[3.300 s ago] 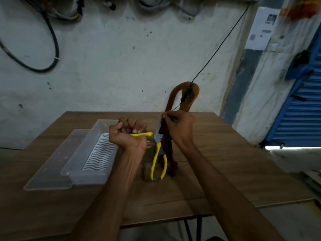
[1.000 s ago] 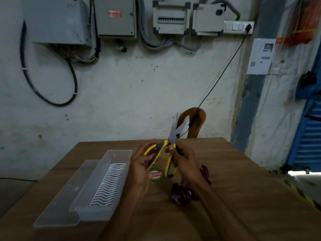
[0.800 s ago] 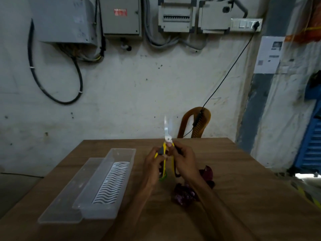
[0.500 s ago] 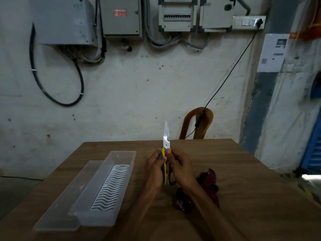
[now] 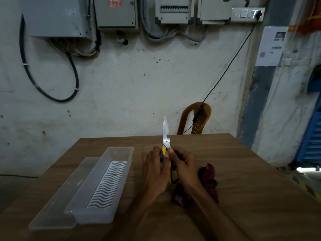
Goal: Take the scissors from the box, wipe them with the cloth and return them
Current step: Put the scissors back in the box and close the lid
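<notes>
Upright, scissors [image 5: 165,136] between both hands, blades up

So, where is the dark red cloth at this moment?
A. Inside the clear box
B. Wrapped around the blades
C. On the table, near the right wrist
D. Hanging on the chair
C: the cloth lies crumpled on the table beside the right hand, while the scissors point up with bare blades.
</notes>
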